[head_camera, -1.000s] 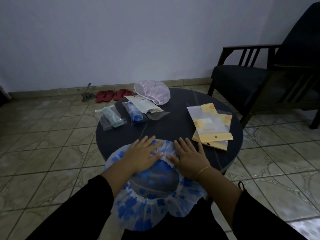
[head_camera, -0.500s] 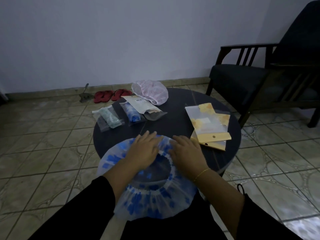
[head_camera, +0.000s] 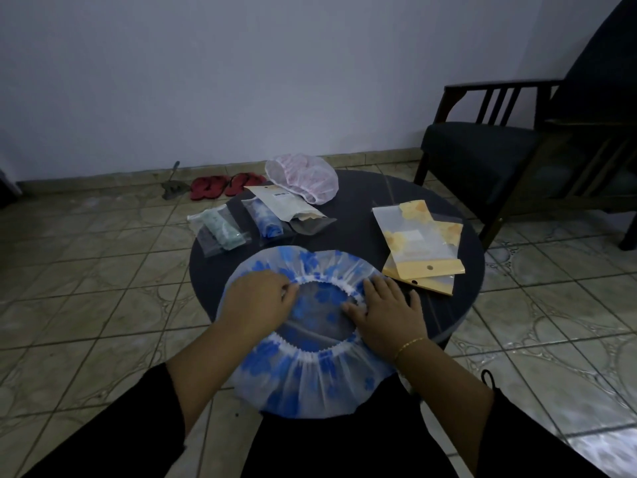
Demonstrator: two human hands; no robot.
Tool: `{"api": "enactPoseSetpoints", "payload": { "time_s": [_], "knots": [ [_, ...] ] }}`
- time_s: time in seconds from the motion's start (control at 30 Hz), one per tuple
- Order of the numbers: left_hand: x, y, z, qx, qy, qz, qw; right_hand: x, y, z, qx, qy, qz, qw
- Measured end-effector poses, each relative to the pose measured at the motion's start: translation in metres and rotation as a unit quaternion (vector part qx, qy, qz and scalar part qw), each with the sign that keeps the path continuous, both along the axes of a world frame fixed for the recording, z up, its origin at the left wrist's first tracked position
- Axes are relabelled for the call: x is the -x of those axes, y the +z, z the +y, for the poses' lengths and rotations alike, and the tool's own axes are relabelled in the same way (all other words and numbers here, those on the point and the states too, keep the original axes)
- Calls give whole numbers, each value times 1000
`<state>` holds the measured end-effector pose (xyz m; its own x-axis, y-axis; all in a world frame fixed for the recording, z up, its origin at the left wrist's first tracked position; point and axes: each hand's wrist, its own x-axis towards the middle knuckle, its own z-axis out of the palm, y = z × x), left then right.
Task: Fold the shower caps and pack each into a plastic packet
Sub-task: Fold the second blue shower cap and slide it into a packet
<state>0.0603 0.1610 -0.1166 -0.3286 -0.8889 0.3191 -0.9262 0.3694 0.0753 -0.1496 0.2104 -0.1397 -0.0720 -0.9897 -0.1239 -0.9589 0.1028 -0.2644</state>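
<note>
Far left on the tiled floor, red slippers (head_camera: 224, 185) by the wall. On the round dark table (head_camera: 458, 305), left edge first: a clear packet w/ a green folded cap (head_camera: 220, 228), then next to it a packet w/ a blue folded cap (head_camera: 266, 220), and a white-and-grey pouch (head_camera: 289, 208) overlapping behind that. Near edge, a blue-flowered shower cap (head_camera: 306, 374) lies spread open, elastic ring up, its front half hanging off the table toward the person's lap. Left hand (head_camera: 256, 303) sits on the cap's left side, fingers curled in at the elastic rim; looks like a pinch, but light's dim, can't be sure. Right hand (head_camera: 387, 313) lies flat on the right side of the ring, fingers spread, thumb on the elastic. A pink cap (head_camera: 303, 177) sits loose at the table's back. Right of the hands, yellow-flowered empty packets (head_camera: 418, 246) stacked, approx. two or three. Dark wooden armchair (head_camera: 517, 146) far right.
</note>
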Motion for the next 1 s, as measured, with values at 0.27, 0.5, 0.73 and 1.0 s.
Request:
{"api": "enactPoseSetpoints", "payload": {
  "time_s": [0.27,0.5,0.73,1.0],
  "knots": [
    [-25,-15,16,-202,-46,-26,978,-3,9,0,97,37,43,994],
    [-31,-12,2,-359,-56,-113,925,1,1,-1,-14,67,40,997],
    [-39,15,-16,-312,-1,-101,945,0,18,5,21,37,78,996],
    [-25,22,1,-314,20,-46,948,-9,33,-4,177,51,93,978]
  ]
}}
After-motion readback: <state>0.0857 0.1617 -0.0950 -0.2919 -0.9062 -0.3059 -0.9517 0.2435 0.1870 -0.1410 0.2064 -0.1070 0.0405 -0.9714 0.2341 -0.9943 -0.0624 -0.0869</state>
